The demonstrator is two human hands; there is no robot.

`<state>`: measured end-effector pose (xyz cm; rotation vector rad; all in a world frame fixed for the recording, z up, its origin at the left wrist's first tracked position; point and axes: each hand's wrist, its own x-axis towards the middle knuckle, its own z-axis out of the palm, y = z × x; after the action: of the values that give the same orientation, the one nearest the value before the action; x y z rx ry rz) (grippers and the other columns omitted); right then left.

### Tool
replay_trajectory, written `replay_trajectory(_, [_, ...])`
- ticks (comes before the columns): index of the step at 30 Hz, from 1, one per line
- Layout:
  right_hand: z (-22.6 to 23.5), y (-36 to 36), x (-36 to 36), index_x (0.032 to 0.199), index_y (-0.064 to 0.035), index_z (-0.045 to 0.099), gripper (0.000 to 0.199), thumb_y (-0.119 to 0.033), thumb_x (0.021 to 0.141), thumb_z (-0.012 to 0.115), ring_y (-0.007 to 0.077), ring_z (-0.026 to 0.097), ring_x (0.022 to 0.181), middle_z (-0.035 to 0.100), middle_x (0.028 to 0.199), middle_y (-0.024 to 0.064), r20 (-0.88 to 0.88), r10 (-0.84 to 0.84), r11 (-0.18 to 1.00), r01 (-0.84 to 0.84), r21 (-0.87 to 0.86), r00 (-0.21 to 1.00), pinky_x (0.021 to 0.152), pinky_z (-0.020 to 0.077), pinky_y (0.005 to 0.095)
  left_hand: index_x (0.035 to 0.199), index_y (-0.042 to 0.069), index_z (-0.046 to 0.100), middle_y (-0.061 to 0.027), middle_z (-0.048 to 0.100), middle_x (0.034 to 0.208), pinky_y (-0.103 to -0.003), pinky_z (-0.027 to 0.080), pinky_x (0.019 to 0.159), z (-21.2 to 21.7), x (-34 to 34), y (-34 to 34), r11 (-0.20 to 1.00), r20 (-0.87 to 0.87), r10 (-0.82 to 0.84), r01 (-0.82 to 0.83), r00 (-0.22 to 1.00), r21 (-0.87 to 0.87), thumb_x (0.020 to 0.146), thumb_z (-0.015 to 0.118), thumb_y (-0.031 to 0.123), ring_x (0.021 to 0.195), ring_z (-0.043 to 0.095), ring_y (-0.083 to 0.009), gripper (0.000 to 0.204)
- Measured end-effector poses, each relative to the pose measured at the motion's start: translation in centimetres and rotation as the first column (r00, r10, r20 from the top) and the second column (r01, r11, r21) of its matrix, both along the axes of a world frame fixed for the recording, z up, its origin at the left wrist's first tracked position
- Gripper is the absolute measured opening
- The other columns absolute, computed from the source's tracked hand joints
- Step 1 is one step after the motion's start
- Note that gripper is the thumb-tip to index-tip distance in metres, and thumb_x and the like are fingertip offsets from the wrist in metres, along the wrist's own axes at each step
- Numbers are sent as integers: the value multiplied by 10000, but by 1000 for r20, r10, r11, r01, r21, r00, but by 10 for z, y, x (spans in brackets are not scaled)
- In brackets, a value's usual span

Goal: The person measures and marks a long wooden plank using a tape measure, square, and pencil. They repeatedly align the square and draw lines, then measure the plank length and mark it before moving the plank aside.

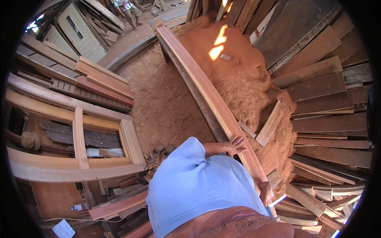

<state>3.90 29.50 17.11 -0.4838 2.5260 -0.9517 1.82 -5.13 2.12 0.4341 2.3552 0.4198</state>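
A long reddish-brown wooden plank [206, 87] with a paler strip along one edge runs from the far middle to beside my body. Beneath it is a dark, narrow support beam [210, 123]. My left hand [236, 146] lies across the plank's upper face, its fingers spread. Close to my blue shirt, my right hand [263, 189] is at the near end of the plank. It is dark and partly covered by the shirt, so its grip is unclear.
Reddish sawdust [242, 75] is heaped right of the plank, with a loose board offcut [269, 123] on it. Boards [317, 87] line the right side. A wooden frame [79, 139] and stacked timber stand left. Another person [127, 12] is far off at upper left.
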Motion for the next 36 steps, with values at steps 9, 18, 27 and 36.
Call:
replay_trajectory(9, [-16,-3,-12,930,-53,481,159,-78,913,637,192,399,805,402,854,34,114,-103,984,84,158,988,718,353,329,1645,228,0,-318,-236,1617,-669,-137,1173,-10,-1,2,1000,-16,-10,10,1000,-9,838,699,542,1479,-279,-493,1114])
replay_trajectory(18, [-127,26,-59,1083,10,754,664,-543,719,815,343,730,1025,739,1080,235,161,-397,596,120,794,904,833,581,505,1647,235,36,-330,-211,1622,-681,-126,1163,-20,-9,1,1000,-56,-19,19,998,4,790,745,557,1487,-262,-497,1158])
replay_trajectory(27, [-172,58,-71,1140,20,730,728,-530,677,845,366,653,1191,686,1246,236,153,-503,614,227,756,851,992,522,479,1642,222,-23,-341,-209,1619,-712,-126,1139,-29,-18,12,998,-66,-58,57,996,-24,808,773,514,1483,-253,-523,1190])
replay_trajectory(36, [-115,25,-50,1206,-78,727,576,-439,770,835,368,610,1260,679,1284,199,135,-611,609,355,709,780,1109,405,526,1622,213,-137,-365,-285,1578,-745,-132,1111,-17,-15,7,979,23,-143,144,990,-143,829,735,552,1428,-311,-576,1226])
